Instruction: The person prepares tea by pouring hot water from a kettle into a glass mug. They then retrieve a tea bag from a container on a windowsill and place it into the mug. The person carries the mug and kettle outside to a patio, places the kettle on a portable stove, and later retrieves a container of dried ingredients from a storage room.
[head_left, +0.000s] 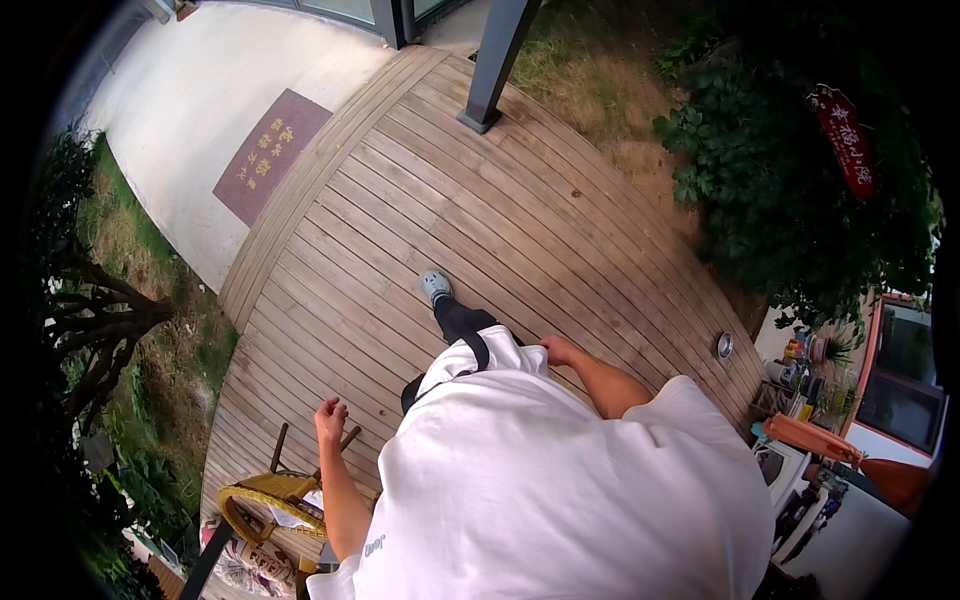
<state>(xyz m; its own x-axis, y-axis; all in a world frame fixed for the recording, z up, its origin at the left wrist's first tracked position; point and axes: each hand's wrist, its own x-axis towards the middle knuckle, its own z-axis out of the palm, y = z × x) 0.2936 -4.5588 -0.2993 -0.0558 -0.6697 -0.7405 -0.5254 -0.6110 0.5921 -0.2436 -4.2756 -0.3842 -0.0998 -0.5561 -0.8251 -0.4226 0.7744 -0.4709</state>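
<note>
My left hand (330, 417) hangs free above the wooden deck, fingers loosely curled, near a yellow wicker chair (251, 510). My right hand (555, 350) is beside the hem of my white shirt (570, 480); its fingers are partly hidden, so I cannot tell whether it holds the cloth. A black strap (477, 351) lies across the shirt's lower front. One foot in a light grey clog (436, 286) stands on the deck boards (390, 225).
A dark metal post (495, 67) rises from the deck's far edge. A reddish mat (271, 156) lies on the pale paving. At the right are a metal bowl (724, 345), leafy bushes (780, 180) and cluttered pots (817, 349). A patterned cushion (259, 566) sits lower left.
</note>
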